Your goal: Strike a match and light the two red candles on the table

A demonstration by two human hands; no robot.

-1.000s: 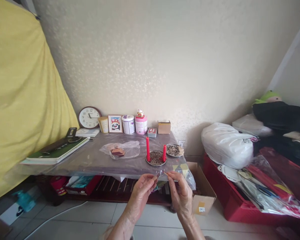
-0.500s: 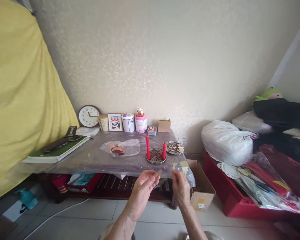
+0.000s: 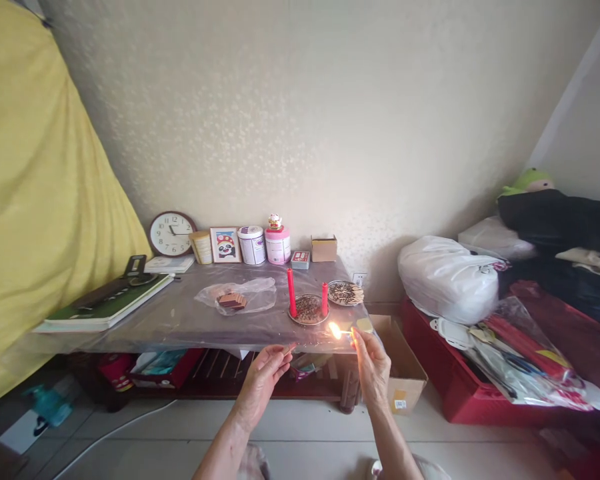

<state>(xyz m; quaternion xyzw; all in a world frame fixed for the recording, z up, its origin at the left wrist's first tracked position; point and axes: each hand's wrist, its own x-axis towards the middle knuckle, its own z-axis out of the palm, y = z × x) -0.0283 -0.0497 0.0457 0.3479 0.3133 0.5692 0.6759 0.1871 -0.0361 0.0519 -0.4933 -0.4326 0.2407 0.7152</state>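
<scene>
My right hand (image 3: 373,365) pinches a burning match (image 3: 346,333), its bright flame pointing left in front of the table's front edge. Between the fingers of my left hand (image 3: 263,379) is a small flat brownish strip (image 3: 289,349), like a match striker. Beyond the flame, a tall red candle (image 3: 292,293) and a shorter red candle (image 3: 325,299) stand upright on a round metal plate (image 3: 307,323) covered in dark bits. No flame shows on either candle. Behind to the right, a second plate (image 3: 336,301) bears several matchsticks (image 3: 354,293). Brown strips (image 3: 232,301) lie on a clear plastic bag (image 3: 263,297).
A plastic sheet covers the low table (image 3: 180,320). Along the wall stand a clock (image 3: 173,233), a framed panda picture (image 3: 226,245), canisters (image 3: 252,245) and a small cardboard box (image 3: 324,249). An open carton (image 3: 405,373) and a red bin (image 3: 473,393) are at right.
The match in my right hand now burns; no flame showed before. My hands have drawn apart, the left one moving left and slightly down.
</scene>
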